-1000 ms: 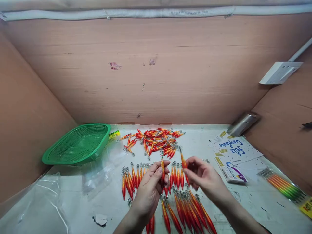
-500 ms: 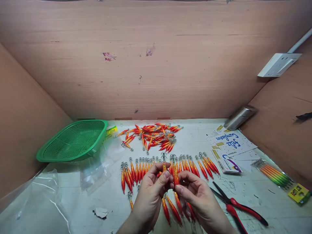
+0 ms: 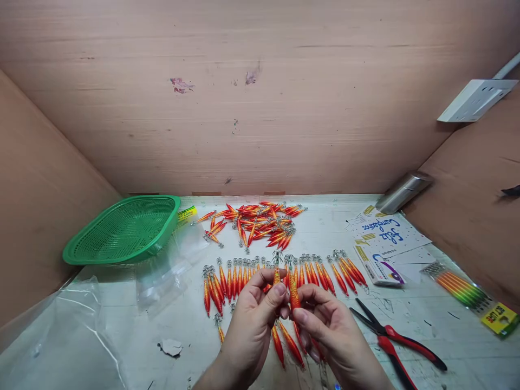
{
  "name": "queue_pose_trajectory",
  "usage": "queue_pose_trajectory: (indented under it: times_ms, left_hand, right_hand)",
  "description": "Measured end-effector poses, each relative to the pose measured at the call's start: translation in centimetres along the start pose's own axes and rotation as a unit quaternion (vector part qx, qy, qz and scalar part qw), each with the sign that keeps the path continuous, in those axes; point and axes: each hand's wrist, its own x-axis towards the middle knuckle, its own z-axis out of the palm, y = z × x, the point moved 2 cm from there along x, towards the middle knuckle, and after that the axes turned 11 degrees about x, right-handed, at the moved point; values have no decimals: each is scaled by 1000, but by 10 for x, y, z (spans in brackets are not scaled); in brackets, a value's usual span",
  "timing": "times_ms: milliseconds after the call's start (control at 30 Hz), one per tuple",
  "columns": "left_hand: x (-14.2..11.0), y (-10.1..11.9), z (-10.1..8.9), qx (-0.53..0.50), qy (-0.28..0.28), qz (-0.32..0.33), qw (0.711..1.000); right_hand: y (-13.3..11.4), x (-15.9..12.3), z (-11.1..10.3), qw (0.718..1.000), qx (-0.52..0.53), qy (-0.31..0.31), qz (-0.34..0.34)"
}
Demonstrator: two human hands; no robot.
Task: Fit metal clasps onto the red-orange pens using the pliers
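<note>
My left hand (image 3: 252,330) pinches one red-and-orange fishing lure (image 3: 277,276) upright between thumb and fingers. My right hand (image 3: 331,333) is closed on a second lure (image 3: 293,292) right beside it, and the two hands touch at the fingertips. Behind them a row of the same lures (image 3: 284,273) lies side by side on the white table (image 3: 122,336). More lures (image 3: 286,344) lie under my hands. A loose heap of lures (image 3: 254,222) sits further back.
A green mesh basket (image 3: 122,230) stands at the back left, with clear plastic bags (image 3: 162,276) beside it. Red-handled pliers (image 3: 390,338) lie right of my hands. Printed cards (image 3: 385,238), a packet of green-yellow lures (image 3: 467,292) and a metal cylinder (image 3: 402,192) are at the right. Wooden walls enclose the table.
My right hand came in from the right with its lure and met the left hand. The view dipped, and the pliers came into sight. Over the last half second the hands hardly moved.
</note>
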Motion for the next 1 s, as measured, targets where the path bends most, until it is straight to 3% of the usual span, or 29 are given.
queue_pose_trajectory:
  times_ms: [67, 133, 167, 233, 300, 367, 467, 633, 667, 733, 833, 867, 933, 1000]
  left_hand:
    - [0, 0, 1, 7, 4, 3, 1000]
    - [1, 0, 1, 19, 16, 8, 1000]
    - [1, 0, 0, 28, 24, 11, 999]
    - [2, 0, -1, 49, 40, 20, 998]
    - [3, -1, -2, 67, 49, 27, 996]
    - [3, -2, -3, 77, 52, 32, 995]
    - [3, -3, -3, 85, 54, 30, 994]
    - [-1, -4, 0, 75, 47, 16, 996]
    - [-1, -4, 0, 71, 44, 8, 996]
    - [-1, -4, 0, 63, 32, -10, 997]
    - [-1, -5, 2, 44, 7, -29, 999]
    - [-1, -5, 3, 36, -1, -34, 999]
    - [-2, -5, 4, 17, -11, -40, 999]
    - [-2, -3, 6, -4, -24, -46, 999]
  right_hand:
    - [1, -1, -11, 999, -33, 33, -16]
    - [1, -4, -34, 984, -141, 84, -75]
    - [1, -7, -51, 962, -222, 113, -112]
    - [1, -16, -86, 876, -406, 175, -194]
    - [5, -28, -119, 827, -474, 222, -208]
    - [11, -40, -143, 796, -516, 246, -202]
    - [21, -52, -156, 766, -566, 239, -189]
    - [28, -54, -151, 754, -596, 211, -180]
    - [26, -55, -152, 741, -606, 217, -192]
    - [20, -60, -158, 673, -652, 252, -241]
    - [19, -72, -178, 510, -750, 297, -298]
    - [22, -75, -187, 472, -778, 294, -293]
    - [31, -81, -207, 421, -818, 281, -273]
    - [40, -87, -225, 398, -835, 271, -268]
